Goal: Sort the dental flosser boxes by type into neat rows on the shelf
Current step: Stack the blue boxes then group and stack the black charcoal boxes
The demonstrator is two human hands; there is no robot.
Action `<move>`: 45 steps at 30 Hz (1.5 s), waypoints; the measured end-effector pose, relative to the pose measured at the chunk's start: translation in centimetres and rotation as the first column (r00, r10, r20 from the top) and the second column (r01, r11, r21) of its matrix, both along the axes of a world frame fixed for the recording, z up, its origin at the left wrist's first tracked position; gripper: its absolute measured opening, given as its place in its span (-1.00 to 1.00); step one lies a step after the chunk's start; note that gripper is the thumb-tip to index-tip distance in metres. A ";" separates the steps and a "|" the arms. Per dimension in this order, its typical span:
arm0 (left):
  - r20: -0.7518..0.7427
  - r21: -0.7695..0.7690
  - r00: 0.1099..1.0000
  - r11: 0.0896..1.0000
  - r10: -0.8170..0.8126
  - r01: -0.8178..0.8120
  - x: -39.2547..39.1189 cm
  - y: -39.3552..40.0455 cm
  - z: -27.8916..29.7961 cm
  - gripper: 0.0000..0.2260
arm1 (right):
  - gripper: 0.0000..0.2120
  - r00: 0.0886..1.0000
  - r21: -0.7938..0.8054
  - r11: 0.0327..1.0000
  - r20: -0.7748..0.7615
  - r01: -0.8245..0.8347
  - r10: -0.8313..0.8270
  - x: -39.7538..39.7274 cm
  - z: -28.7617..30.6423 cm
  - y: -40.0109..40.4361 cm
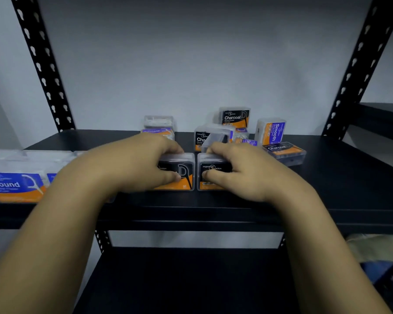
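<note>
Two hands, left hand (pixel 136 164) and right hand (pixel 238 171), are each gripping a clear Charcoal box (pixel 184 175) (pixel 210 175), fingers curled round them, side by side on the shelf (pixel 327 177).

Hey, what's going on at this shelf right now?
A person is sorting dental flosser boxes on a black shelf. The left hand grips one black Charcoal box and the right hand grips a second Charcoal box; the two stand side by side near the front edge. Blue Round boxes are already lined up at the left. Behind the hands, a loose pile of Charcoal and Smooth boxes is still unsorted.
</note>
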State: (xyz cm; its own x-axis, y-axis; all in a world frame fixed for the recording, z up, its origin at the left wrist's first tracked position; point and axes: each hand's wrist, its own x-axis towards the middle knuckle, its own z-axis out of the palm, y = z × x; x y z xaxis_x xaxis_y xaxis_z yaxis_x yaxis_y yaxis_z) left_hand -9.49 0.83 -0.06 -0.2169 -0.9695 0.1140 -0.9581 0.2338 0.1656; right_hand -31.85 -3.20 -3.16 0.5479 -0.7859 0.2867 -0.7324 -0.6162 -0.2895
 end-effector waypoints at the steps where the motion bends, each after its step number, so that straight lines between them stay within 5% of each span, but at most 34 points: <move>1: -0.015 -0.024 1.000 1.000 -0.004 0.004 0.0 0.2 -0.5 -0.52 | -0.74 1.000 -0.007 1.000 -0.008 0.007 -0.007 0.1 0.0 0.2; 6: -0.063 -0.111 0.998 0.994 -0.004 -0.003 0.0 0.6 -2.0 -0.44 | -0.75 1.000 -0.025 0.999 -0.004 0.027 -0.027 0.5 0.0 0.9; 12: -0.134 -0.105 0.990 0.994 -0.043 0.029 0.4 1.3 -1.8 -0.61 | -0.76 0.999 -0.053 0.998 0.047 0.021 -0.019 0.8 -0.4 1.3; 39: -0.079 -0.037 0.994 0.997 -0.073 0.070 0.3 1.3 0.1 -0.56 | -0.68 0.997 0.063 0.998 0.081 -0.020 0.015 0.2 1.0 0.5; 45: -0.199 -0.218 0.966 0.968 -0.167 0.122 -1.3 0.8 3.5 -0.53 | -0.50 0.989 0.001 0.995 0.114 0.096 -0.095 -2.4 5.6 0.6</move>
State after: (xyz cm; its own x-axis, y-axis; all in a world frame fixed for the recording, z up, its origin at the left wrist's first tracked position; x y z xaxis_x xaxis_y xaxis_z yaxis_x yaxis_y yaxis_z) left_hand -10.76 1.65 3.41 -0.3020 -0.8814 0.3631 -0.8588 0.4169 0.2978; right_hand -34.21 -2.62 2.40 0.4339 -0.8315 0.3468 -0.7502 -0.5467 -0.3720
